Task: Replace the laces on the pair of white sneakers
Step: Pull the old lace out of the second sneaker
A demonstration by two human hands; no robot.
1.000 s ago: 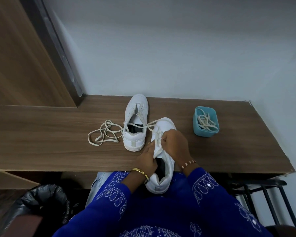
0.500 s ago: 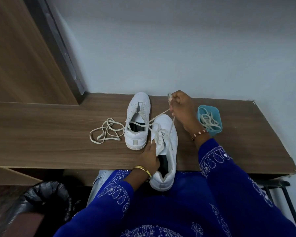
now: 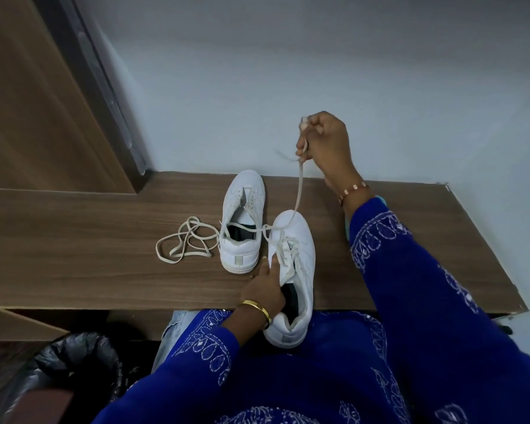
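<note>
Near sneaker (image 3: 292, 270): white, half laced, heel past desk (image 3: 104, 270) edge. L hand (image 3: 265, 290) fingers curled on its tongue side. R hand (image 3: 326, 145) raised, fingers clamped on cream lace (image 3: 299, 191) running down to the eyelets. Second sneaker (image 3: 242, 218) left of it, unlaced; loose lace (image 3: 184, 240) beyond. R sleeve (image 3: 410, 270) hides most of blue tub (image 3: 346, 229).

desk: brown wood-grain desk (image 3: 74, 240) running along a pale wall (image 3: 288, 71)
panel: tall wooden panel (image 3: 28, 102), far left
bin: black-bagged bin (image 3: 74, 362) down below, bottom left
</note>
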